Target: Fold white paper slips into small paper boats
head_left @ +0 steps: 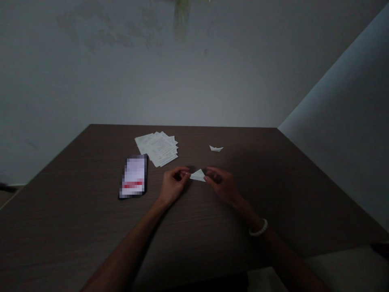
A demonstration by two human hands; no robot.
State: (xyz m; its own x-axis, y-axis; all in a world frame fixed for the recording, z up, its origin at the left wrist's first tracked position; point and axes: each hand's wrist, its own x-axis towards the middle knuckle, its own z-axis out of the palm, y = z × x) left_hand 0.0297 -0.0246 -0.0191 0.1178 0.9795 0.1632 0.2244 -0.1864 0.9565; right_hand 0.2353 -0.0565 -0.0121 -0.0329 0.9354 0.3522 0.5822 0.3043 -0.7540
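A small piece of folded paper (198, 175), triangular with its point facing away from me, is held between my two hands over the table. My left hand (174, 182) pinches its left corner between thumb and fingers. At the right corner, my right hand (223, 183) grips it the same way, with a pale beaded bracelet on that wrist. Beyond my right hand a small folded paper boat (216, 149) rests on the table.
The brown wooden table (188, 235) reaches back to a grey wall (194, 89). Left of my hands lies a phone (133, 176) with a lit, blurred screen. A fanned stack of printed paper sheets (158, 148) is just behind it.
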